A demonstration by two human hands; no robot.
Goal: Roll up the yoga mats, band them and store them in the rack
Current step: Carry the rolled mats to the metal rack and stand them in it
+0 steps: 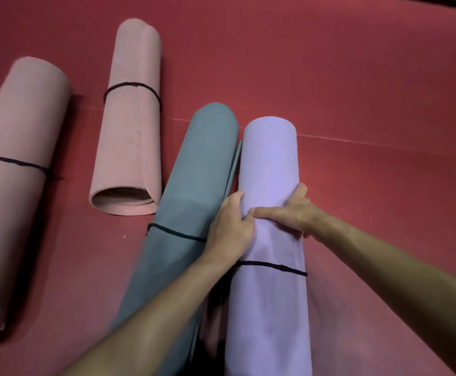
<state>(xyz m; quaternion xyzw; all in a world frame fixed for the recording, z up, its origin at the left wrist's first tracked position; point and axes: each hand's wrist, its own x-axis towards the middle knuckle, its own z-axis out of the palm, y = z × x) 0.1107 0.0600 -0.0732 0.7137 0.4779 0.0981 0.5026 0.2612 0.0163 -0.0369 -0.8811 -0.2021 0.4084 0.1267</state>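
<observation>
Rolled purple mat (271, 158) lying on the red floor (357, 104), touching the teal mat (194, 172) on its left. Likely faults: the single black band (273, 265) sits nearer the viewer than the grip, so the unbanded far end may loosen or telescope when the roll is lifted. The band may also slide along the roll. The teal mat's loose outer edge lies against the purple mat and could be dragged with it. The left hand (230, 221) and right hand (293, 210) are clamped round the purple mat from opposite sides, the right thumb laid across its top. The roll looks tight, slightly creased under the grip. Two banded pink mats (134, 131) lie further left. No rack is in view.
</observation>
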